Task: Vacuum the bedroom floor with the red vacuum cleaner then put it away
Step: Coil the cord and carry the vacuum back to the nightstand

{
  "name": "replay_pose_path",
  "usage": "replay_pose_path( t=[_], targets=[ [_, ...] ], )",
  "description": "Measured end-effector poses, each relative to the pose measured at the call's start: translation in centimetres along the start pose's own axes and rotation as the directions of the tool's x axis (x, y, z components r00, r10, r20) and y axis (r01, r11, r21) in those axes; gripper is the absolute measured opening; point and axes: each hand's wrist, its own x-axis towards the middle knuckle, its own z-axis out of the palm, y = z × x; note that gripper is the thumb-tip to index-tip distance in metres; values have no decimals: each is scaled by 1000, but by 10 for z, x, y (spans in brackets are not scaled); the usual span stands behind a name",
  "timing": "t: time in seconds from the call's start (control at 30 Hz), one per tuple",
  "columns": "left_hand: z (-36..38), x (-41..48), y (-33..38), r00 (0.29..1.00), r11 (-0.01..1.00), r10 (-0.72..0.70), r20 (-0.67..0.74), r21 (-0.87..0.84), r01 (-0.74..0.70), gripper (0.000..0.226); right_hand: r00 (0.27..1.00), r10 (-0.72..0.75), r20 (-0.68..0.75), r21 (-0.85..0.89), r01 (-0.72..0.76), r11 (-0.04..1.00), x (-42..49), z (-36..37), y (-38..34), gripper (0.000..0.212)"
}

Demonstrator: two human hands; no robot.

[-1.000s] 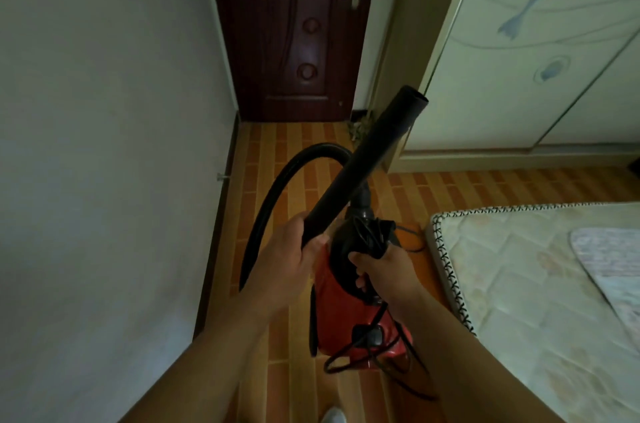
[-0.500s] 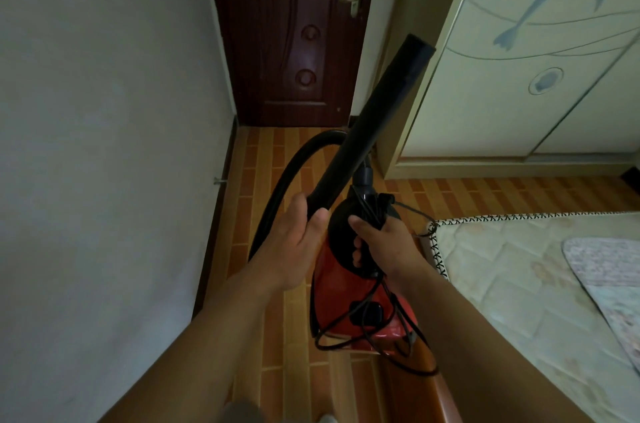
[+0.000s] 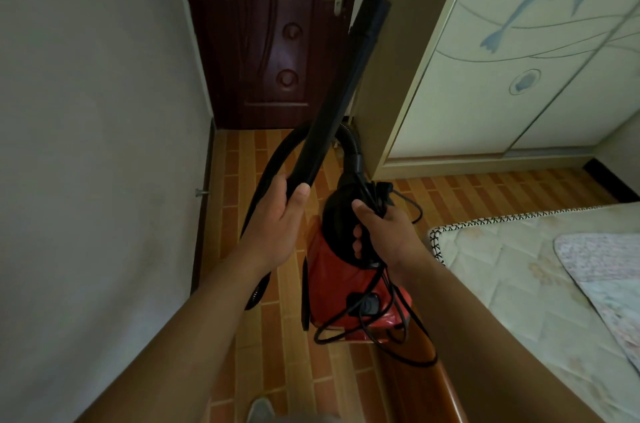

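Vac (image 3: 346,270) carried by top handle in closed right hand (image 3: 384,232) w/ cord; stiff tube (image 3: 343,90) gripped by left hand (image 3: 277,214). Prob. heavyish, rigid.

No readable text anywhere in view.

The red vacuum cleaner (image 3: 349,291) carries no legible brand, label or number, and its black wand (image 3: 341,93) is plain. The wardrobe (image 3: 519,51) bears only painted blue dolphin and oval motifs, not letters. The dark door (image 3: 273,31) has carved round ornaments alone, and the mattress (image 3: 512,270) shows only a quilted floral pattern.
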Motion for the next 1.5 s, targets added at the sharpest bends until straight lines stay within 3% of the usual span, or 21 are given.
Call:
replay_pose_path(
  t=[0.2, 0.43, 0.7, 0.93, 1.1, 1.23, 1.37, 1.5],
  targets=[
    [-1, 7, 10, 1000, 996, 6, 31, 89, -9, 26, 1000, -15, -18, -6, 15, 1000, 5, 0, -10, 33],
    [23, 1, 14, 998, 997, -25, 61, 73, 21, 30, 999, -30, -31, -1, 30, 1000, -6, -26, -7, 32],
    [93, -22, 55, 993, 994, -5, 116, 110, -8, 24, 997, -11, -82, 18, 13, 1000, -42, -90, 9, 36],
    [176, -41, 93, 953, 996, 74, 293, 29, -86, 22, 975, 34, -219, 65, -20, 998, -94, -167, 22, 32],
    [231, -48, 113, 892, 989, 137, 431, -18, -144, 27, 926, 69, -370, 118, -27, 993, -126, -215, 37, 27],
    [276, -52, 127, 809, 979, 190, 557, -49, -196, 26, 840, 127, -528, 179, -36, 983, -153, -243, 53, 29],
    [320, -63, 140, 664, 971, 227, 713, -110, -214, 25, 694, 206, -690, 251, -37, 967, -191, -261, 67, 30],
    [355, -85, 156, 458, 948, 288, 841, -181, -263, 27, 524, 273, -807, 320, -1, 947, -237, -268, 74, 30]
  ],
)
